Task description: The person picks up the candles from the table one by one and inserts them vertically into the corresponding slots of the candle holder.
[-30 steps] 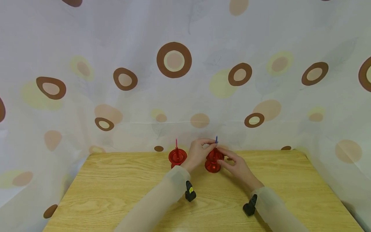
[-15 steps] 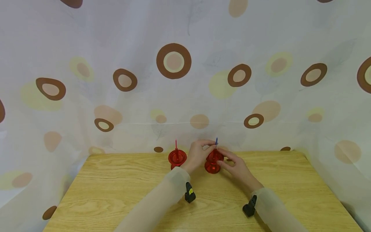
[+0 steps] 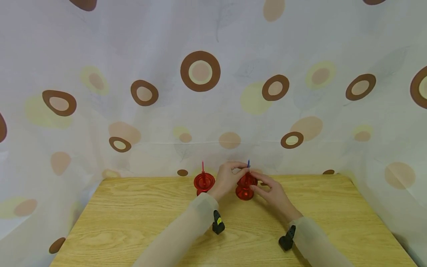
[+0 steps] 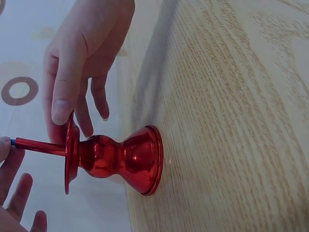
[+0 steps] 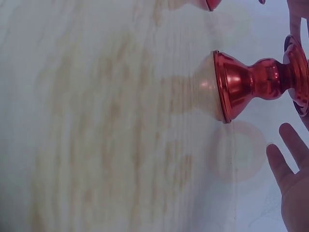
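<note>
My left hand [image 3: 228, 180] pinches a thin blue candle [image 3: 248, 163] upright at the top of a shiny red candle holder [image 3: 244, 193]. In the left wrist view the candle's blue end [image 4: 13, 142] meets the tip of the holder's narrow tube [image 4: 41, 146]. With thumb and fingers, my right hand [image 3: 275, 191] grips the rim of the holder's dish [image 4: 72, 159]; its other fingers are spread behind. The holder stands upright on its flared base [image 4: 145, 159]. Fingers hide the candle's lower part in the head view.
Left of it, partly behind my left wrist, stands a matching red holder [image 3: 204, 181] with a pink candle [image 3: 202, 167] upright in it. Both stand near the back edge of the wooden table [image 3: 140, 222], before a patterned curtain [image 3: 160, 122].
The blue candle sits very slightly lower against the holder. Both hands keep their grips in nearly the same place, and the head view has tilted a little.
</note>
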Available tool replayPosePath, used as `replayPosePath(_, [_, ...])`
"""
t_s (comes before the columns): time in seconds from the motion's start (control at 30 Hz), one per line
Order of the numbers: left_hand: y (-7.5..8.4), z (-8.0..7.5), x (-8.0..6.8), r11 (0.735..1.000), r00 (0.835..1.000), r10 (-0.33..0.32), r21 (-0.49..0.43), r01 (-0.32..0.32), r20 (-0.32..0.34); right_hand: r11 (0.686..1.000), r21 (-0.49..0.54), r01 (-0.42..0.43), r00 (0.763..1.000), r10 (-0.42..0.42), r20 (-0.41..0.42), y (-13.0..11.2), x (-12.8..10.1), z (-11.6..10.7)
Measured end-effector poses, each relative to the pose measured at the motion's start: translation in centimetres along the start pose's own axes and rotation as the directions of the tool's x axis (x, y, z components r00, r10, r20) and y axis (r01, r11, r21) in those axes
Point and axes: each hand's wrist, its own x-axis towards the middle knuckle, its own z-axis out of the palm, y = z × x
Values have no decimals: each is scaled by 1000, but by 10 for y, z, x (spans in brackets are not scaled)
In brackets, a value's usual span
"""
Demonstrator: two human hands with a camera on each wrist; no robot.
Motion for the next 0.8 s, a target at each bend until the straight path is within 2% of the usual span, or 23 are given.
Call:
replayPosePath(0.37, [-2, 1, 2, 1000, 1000, -4, 17, 4, 6, 999, 51, -4, 1000, 3, 18, -2, -1, 1])
replayPosePath(0.8, [-3, -2, 1, 999, 999, -33, -30, 33, 32, 1000, 13, 4, 1000, -4, 3, 2, 1, -1])
